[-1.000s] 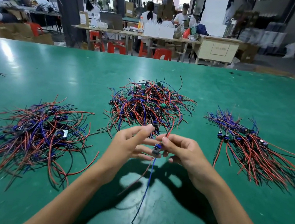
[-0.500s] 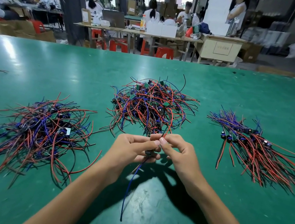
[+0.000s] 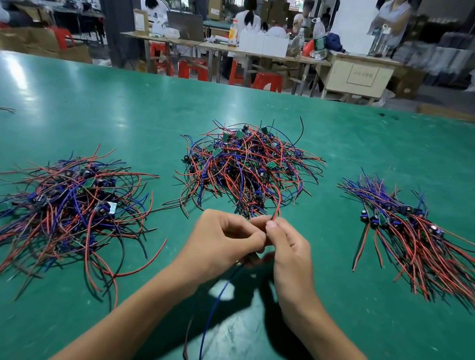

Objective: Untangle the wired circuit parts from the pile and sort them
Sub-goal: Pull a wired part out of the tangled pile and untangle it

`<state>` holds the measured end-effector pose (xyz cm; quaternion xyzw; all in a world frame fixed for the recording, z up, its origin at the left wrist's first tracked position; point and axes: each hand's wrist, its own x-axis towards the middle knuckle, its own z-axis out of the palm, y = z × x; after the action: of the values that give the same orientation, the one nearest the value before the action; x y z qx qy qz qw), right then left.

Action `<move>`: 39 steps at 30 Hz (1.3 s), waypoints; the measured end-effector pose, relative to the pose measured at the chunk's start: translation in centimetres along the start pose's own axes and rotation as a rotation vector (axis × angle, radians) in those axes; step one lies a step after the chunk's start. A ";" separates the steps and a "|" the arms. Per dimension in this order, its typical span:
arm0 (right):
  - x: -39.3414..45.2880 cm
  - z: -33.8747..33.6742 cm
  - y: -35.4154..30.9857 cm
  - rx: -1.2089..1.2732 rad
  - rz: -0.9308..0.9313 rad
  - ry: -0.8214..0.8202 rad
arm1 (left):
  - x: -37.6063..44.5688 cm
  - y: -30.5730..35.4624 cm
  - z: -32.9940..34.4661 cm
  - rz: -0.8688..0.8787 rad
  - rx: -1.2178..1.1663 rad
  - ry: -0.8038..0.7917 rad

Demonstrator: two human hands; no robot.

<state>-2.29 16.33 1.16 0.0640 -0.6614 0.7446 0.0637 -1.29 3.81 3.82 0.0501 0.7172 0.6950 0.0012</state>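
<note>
Since a second ago, raised and drawn closer together: both hands, now meeting in front of the middle heap, with the small blue component no longer showing between them.

Left hand [image 3: 222, 238]: fingers curled, tips pressed against the right hand's, pinching the wired part somewhere inside the grip; exact contact hidden. Right hand [image 3: 287, 248]: fingers curled likewise, pinching a thin red wire [image 3: 278, 204] that arches up and back into the tangled central pile of red, blue and black wired circuit parts [image 3: 247, 166]. Probably held that way to work the one lead free without dragging the whole heap along.

Below the hands, hanging loose: a long blue wire [image 3: 213, 313] and a shorter dark red one [image 3: 187, 346], ends down near the glossy green counter [image 3: 361, 334]. Held above the surface, apparently so the leads fall straight and show what is caught.

Off to the right, well apart: a combed bundle of parts with wires lying roughly parallel [image 3: 423, 236], likely the sorted lot. Off to the left: a looser sprawling heap of the same wired parts [image 3: 68, 205]. Beyond the counter edge: blurred workers at benches with red stools.

Step in hand, by judgement: freeing one part from the central pile, sorting not yet done.
</note>
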 end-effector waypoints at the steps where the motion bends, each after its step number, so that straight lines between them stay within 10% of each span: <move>1: 0.2 0.0 -0.1 0.016 0.016 0.046 | 0.0 0.0 0.0 0.012 0.024 -0.019; 12: 2.3 -2.3 -1.1 0.123 0.182 0.313 | -0.5 0.1 0.0 -0.137 0.090 -0.256; 20: 2.7 -4.3 -2.3 0.697 0.495 0.059 | -0.6 0.9 -0.6 -0.164 0.068 -0.316; 29: 2.6 -3.5 -0.5 -0.314 -0.351 0.459 | -0.4 1.0 -0.4 -0.180 -0.016 -0.348; 34: 2.9 -3.7 -0.7 -0.028 -0.020 0.170 | -0.4 0.8 -0.6 -0.158 -0.125 -0.283; 39: 1.7 -3.5 0.1 -0.543 -0.105 -0.195 | 0.4 1.0 -0.8 -0.138 -0.387 -0.063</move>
<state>-3.99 19.79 0.93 0.1501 -0.8351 0.5265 0.0533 -1.68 3.06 4.86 0.0215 0.5716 0.8163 0.0810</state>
